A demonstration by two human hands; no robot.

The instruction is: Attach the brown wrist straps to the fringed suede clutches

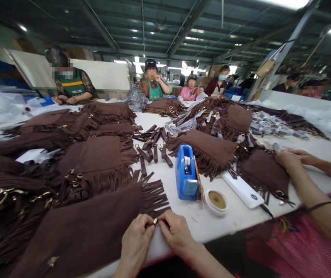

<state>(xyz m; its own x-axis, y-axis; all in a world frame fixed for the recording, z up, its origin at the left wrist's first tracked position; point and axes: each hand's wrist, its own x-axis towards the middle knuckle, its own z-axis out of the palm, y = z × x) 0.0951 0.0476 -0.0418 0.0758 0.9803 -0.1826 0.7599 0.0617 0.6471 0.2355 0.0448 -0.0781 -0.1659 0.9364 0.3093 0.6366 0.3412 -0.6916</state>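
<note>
A small gold metal fitting is pinched between the fingertips of my two hands at the table's front edge. My left hand is closed on its left side, thumb against the fingers. My right hand grips from the right, its fingertips hiding part of the piece. Whether the fitting is joined to a strap I cannot tell. Just behind and left of my hands lies a dark brown fringed bag, its fringe spread toward the right.
A blue tape dispenser stands beyond my right hand, beside a round white tub and a white device. Short brown straps and piled fringed bags cover the table. A co-worker's hands handle a bag at right.
</note>
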